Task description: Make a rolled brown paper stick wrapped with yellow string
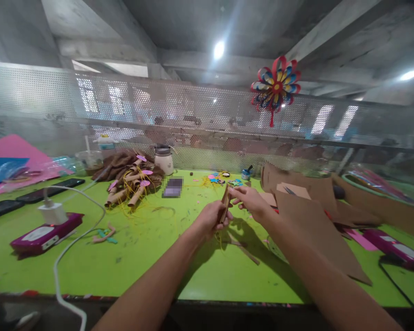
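A narrow brown cardboard piece (225, 198), apparently folded or rolled, is held above the green surface (141, 271), between its near and far edges. It stands nearly upright, its top leaning slightly right. The left hand (212, 215) grips its lower part; the fingers of the right hand (250, 200) are at its upper end. Yellow thread (219, 240) shows just below it, toward the surface's near edge; whether they are joined is unclear.

No legible lettering; no readable numbers
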A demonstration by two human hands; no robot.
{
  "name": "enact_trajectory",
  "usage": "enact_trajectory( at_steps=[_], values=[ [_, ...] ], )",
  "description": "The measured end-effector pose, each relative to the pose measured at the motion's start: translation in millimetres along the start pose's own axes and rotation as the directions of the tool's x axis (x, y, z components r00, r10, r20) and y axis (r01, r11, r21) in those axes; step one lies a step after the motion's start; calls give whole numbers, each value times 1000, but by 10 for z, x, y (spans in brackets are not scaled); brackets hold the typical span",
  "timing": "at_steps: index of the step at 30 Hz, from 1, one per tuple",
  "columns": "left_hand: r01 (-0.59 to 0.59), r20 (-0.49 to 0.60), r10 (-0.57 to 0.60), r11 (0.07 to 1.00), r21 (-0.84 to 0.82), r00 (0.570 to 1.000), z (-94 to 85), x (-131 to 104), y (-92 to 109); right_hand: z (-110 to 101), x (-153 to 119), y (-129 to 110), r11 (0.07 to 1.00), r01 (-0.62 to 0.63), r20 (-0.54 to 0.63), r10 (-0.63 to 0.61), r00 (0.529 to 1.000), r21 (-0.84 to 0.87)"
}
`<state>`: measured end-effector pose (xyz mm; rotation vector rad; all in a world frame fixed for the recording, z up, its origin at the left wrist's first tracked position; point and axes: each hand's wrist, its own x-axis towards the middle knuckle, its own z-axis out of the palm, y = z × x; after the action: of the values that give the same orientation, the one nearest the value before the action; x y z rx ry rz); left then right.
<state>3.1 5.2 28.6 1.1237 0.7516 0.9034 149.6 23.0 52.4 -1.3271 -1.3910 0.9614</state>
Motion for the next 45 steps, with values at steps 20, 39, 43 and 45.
enact_trajectory(
  at_steps=[20,39,43,45],
  values=[
    [74,54,-71,996,-50,996,15,6,-53,64,159,272,943,169,-83,-151,985,287],
    [109,-2,-109,994,-31,994,-33,26,-86,99,225,316,923,232,-105,-209,972,308],
    [174,-53,-175,985,-23,983,-37,28,-70,94,222,345,928,217,-111,-192,975,304],
    [183,-57,-183,983,-5,981,-38,27,-69,91,218,356,928,209,-103,-186,977,307]
  ],
)
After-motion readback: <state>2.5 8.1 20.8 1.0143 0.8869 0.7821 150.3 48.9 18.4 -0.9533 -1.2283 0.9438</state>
